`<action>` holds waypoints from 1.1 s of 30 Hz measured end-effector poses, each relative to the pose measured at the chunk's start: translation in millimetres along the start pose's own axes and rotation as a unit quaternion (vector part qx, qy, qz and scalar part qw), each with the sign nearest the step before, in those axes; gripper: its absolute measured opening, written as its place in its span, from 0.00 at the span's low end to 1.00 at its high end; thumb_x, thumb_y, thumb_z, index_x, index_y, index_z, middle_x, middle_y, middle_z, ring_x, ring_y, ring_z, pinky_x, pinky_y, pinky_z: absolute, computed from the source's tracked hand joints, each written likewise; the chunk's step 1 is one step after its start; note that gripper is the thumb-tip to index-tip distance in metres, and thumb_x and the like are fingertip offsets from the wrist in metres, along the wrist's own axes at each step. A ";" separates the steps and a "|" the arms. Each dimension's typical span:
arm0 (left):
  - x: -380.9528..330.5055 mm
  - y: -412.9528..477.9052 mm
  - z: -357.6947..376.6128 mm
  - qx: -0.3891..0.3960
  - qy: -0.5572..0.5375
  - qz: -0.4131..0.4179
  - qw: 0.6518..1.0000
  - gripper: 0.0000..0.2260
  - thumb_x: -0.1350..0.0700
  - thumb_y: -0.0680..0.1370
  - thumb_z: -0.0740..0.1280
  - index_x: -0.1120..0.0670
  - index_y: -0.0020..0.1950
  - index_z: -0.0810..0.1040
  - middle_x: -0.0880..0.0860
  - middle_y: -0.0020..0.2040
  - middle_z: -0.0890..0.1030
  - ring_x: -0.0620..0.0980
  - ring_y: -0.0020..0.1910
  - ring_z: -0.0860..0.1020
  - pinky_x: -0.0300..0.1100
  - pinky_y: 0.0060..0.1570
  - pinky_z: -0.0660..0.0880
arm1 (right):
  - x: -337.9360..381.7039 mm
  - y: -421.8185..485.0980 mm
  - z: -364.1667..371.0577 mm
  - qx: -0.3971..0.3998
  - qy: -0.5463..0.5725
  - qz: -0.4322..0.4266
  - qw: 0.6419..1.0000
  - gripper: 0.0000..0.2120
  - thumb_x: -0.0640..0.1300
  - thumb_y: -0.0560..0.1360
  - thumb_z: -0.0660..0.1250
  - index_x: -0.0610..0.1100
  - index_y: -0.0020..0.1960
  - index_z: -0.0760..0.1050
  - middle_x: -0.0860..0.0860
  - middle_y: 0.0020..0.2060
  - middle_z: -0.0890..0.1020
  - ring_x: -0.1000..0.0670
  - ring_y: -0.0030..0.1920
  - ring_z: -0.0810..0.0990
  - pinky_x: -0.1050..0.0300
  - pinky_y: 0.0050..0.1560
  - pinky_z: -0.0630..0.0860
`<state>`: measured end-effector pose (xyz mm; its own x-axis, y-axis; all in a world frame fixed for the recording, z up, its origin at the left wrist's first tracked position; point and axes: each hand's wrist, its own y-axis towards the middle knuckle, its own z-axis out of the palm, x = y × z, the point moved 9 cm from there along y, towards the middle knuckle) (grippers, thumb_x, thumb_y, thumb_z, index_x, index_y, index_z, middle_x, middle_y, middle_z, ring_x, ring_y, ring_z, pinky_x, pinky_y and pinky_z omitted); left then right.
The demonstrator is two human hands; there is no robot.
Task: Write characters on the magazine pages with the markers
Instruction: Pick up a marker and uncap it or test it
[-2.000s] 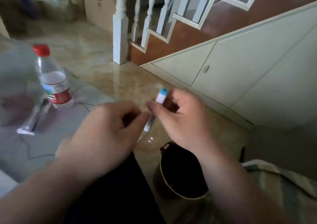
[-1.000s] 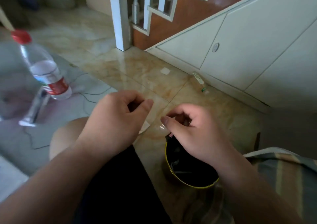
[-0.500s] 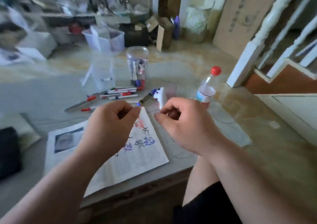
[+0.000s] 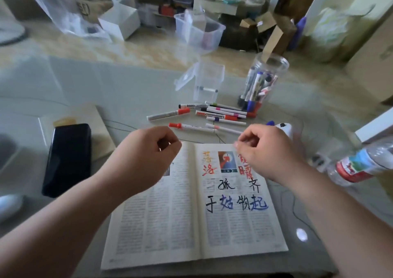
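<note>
An open magazine (image 4: 170,214) lies on the table in front of me. Its right page carries orange, black and blue handwritten characters. My left hand (image 4: 146,156) hovers over the top of the left page, fingers curled with nothing in them. My right hand (image 4: 265,150) hovers over the top of the right page, also curled, and I see no marker in it. Several loose markers (image 4: 221,114) lie just beyond both hands. A clear jar (image 4: 261,84) holds more markers.
A black phone (image 4: 68,158) lies left of the magazine. Behind the loose markers stands a clear plastic box (image 4: 208,82). At the right edge is a water bottle (image 4: 361,163). A white object with a blue tip (image 4: 282,127) lies behind my right hand.
The view has swung from the floor and a black bin up to the table. The blue-capped marker held in my right hand two seconds ago is gone from it.
</note>
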<state>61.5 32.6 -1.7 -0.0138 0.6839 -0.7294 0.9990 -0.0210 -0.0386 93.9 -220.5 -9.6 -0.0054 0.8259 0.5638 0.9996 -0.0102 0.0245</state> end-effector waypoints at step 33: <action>1.4 -11.6 33.2 0.123 0.095 0.047 0.987 0.05 0.46 0.80 0.65 0.44 0.48 0.79 0.43 0.40 0.80 0.41 0.38 0.76 0.39 0.41 0.75 | -0.7 -54.1 30.2 0.062 0.607 0.155 0.777 0.13 0.46 0.79 0.64 0.40 0.40 0.75 0.44 0.27 0.68 0.47 0.29 0.68 0.50 0.37 0.66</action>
<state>48.5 9.6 -25.0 0.1094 0.7947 -0.5970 0.9550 -0.2506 -0.1586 40.6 -203.6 -36.3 0.2913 -0.3470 0.8915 0.9521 0.0150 -0.3053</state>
